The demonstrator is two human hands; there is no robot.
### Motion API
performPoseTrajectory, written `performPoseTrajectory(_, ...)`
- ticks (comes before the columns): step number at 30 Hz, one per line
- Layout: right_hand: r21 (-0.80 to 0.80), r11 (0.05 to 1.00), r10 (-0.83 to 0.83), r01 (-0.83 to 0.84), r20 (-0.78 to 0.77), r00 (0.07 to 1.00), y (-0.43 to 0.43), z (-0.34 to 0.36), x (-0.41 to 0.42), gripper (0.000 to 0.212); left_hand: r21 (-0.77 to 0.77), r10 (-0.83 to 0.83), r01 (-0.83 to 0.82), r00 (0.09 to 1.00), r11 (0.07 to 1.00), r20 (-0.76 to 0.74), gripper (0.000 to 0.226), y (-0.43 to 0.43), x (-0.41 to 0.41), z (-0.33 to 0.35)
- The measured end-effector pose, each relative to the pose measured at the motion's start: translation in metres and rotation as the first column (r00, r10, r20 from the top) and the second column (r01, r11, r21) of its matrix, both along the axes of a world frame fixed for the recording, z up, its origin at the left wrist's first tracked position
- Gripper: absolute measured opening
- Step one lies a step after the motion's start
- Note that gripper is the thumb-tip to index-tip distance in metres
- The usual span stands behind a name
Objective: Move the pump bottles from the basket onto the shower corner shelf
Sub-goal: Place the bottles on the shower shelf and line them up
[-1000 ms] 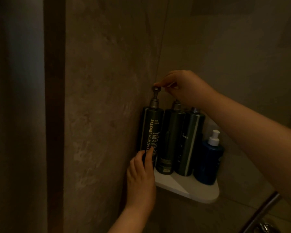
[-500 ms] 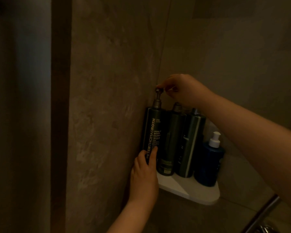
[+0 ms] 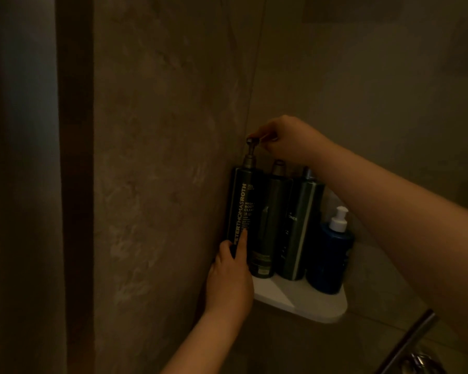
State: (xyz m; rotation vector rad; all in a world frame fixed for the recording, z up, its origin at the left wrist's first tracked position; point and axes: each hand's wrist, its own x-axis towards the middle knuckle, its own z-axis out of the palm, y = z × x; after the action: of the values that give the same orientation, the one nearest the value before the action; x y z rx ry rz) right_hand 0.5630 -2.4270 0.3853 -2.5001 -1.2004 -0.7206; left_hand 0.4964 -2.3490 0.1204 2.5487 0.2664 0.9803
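Observation:
A white corner shelf point(image 3: 305, 303) is fixed where two stone walls meet. Three tall dark pump bottles stand on it in a row: a lettered one point(image 3: 242, 203) at the left against the wall, a second point(image 3: 269, 225) beside it and a third point(image 3: 299, 228) to the right. A shorter blue bottle point(image 3: 330, 255) with a white pump stands at the right end. My left hand point(image 3: 231, 276) grips the lettered bottle low on its body. My right hand point(image 3: 287, 139) pinches that bottle's pump head from above. The basket is out of view.
A marbled wall point(image 3: 160, 184) rises at the left of the shelf, with a dark vertical strip point(image 3: 75, 184) further left. A metal bar and fitting point(image 3: 414, 344) slant across the lower right corner. The scene is dim.
Both hands have stayed on the lettered bottle, which sits in the same spot on the shelf. Only the view has shifted slightly.

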Motion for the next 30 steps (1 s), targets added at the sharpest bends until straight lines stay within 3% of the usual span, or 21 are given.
performPoseTrajectory(9, -0.004, 1.0, 0.031, -0.031, -0.051, 0.998, -0.004, 0.005, -0.002, 0.033, -0.031, -0.032, 0.032, 0.999, 0.999, 0.009, 0.067, 0.001, -0.005, 0.005)
performPoseTrajectory(13, 0.078, 0.997, 0.021, -0.023, 0.032, 0.999, -0.019, 0.013, -0.006, 0.028, -0.088, -0.06, 0.064, 0.997, 0.994, 0.047, 0.067, 0.001, -0.013, 0.005)
performPoseTrajectory(18, -0.033, 0.998, -0.054, 0.055, 0.024, 0.998, -0.035, 0.013, -0.01, 0.022, -0.109, -0.095, 0.103, 0.992, 0.989, 0.078, 0.066, -0.004, -0.018, 0.005)
performPoseTrajectory(24, -0.047, 0.999, -0.013, 0.015, 0.039, 0.999, -0.036, 0.012, -0.017, 0.02, -0.148, -0.152, 0.171, 0.979, 0.974, 0.133, 0.067, -0.008, -0.016, 0.005)
performPoseTrajectory(30, -0.037, 0.993, 0.11, -0.112, -0.053, 0.992, -0.045, 0.016, -0.023, 0.019, -0.207, -0.228, 0.267, 0.954, 0.941, 0.195, 0.067, -0.009, -0.022, 0.007)
